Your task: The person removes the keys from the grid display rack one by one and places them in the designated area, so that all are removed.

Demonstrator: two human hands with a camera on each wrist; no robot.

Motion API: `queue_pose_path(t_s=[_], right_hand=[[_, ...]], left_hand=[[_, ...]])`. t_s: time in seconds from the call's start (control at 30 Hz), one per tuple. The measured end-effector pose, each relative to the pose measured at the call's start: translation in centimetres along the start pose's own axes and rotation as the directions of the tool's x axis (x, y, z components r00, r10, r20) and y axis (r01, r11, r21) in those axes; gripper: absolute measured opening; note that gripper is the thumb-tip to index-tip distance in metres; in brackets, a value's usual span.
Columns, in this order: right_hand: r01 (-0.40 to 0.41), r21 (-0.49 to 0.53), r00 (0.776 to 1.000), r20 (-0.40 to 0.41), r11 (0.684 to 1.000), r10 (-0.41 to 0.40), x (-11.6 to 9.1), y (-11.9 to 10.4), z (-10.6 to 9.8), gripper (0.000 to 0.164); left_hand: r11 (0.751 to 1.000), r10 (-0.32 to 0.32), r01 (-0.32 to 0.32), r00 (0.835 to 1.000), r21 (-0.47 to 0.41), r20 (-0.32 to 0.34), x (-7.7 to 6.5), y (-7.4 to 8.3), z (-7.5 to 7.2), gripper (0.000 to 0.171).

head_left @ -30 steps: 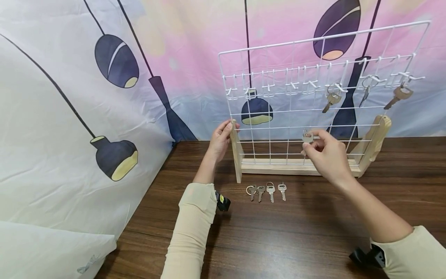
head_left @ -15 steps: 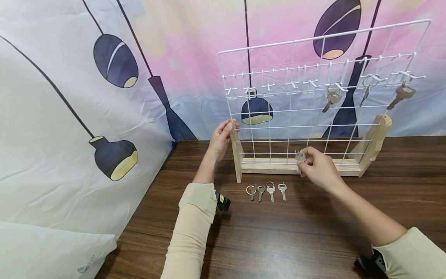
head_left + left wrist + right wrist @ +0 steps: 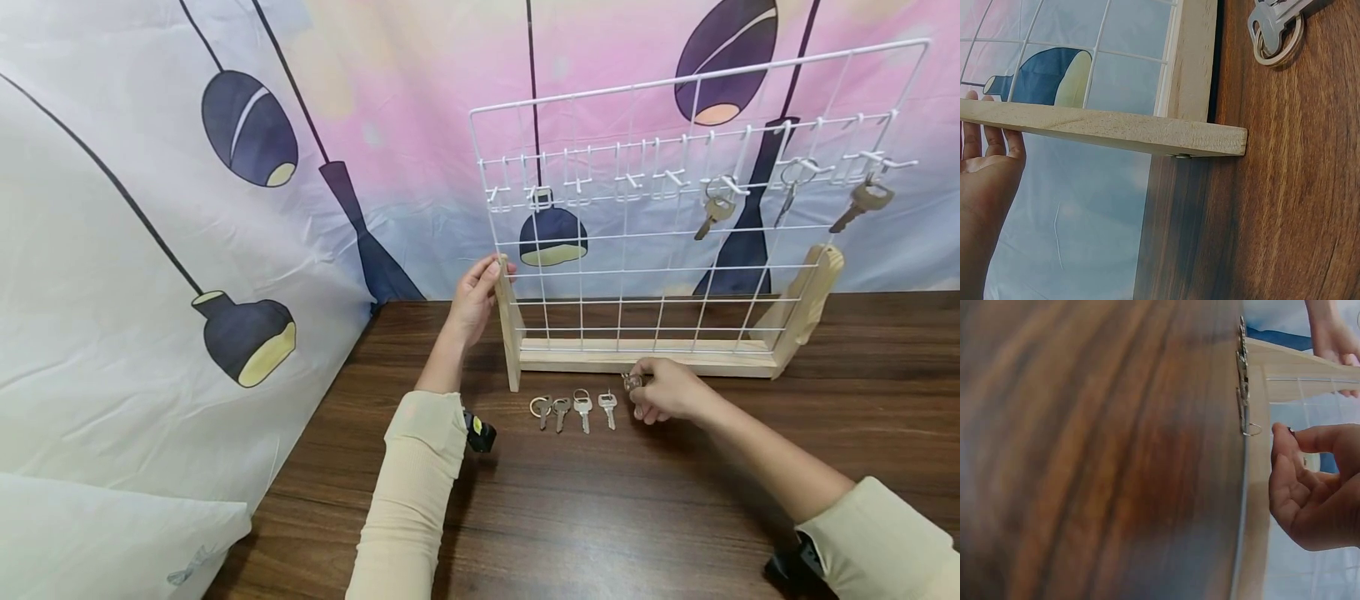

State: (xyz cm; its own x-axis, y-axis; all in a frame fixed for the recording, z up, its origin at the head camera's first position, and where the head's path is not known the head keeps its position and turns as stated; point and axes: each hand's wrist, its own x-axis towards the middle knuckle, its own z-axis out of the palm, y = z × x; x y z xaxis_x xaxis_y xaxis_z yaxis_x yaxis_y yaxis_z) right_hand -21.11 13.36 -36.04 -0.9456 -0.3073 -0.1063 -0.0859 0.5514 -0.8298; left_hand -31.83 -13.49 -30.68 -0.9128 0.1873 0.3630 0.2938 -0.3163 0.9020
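Clock directions as in the head view, 12 away from me. Held key (image 3: 634, 382): bow end shows at my fingertips, but the blade is hidden, so I cannot tell its long axis. Four keys (image 3: 583, 406) lie flat on the desk (image 3: 585, 508), bows to 12, blades to 6. Three hanging keys (image 3: 717, 207) slant downward toward 7 to 8 o'clock. Materials: keys of metal, split rings on several; white wire grid (image 3: 632, 87) of rectangular mesh; pale, smooth wooden base bar (image 3: 570, 357); dark streaked grain on the desk. Right hand (image 3: 666, 390) pinches the held key between thumb and finger, just beside the row's 3 o'clock end. Left hand (image 3: 474, 304) grips the wooden upright (image 3: 510, 333), at 10 o'clock from the held key and well apart from it.
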Motion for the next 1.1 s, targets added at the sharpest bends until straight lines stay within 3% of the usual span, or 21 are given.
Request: queue_pose_path(t_s=[0.33,1.1], right_hand=[[-0.12,0.073,0.988,0.106,0.99,0.112,0.7,1.1,0.8,0.008],[-0.13,-0.005,0.988,0.087,0.991,0.13,0.7,1.2,1.2,0.008]], left_hand=[[1.0,-0.003,0.003,1.0,0.009,-0.005,0.0,0.0,-0.1,0.039],[1.0,-0.004,0.004,1.0,0.0,0.0,-0.1,0.1,0.0,0.038]])
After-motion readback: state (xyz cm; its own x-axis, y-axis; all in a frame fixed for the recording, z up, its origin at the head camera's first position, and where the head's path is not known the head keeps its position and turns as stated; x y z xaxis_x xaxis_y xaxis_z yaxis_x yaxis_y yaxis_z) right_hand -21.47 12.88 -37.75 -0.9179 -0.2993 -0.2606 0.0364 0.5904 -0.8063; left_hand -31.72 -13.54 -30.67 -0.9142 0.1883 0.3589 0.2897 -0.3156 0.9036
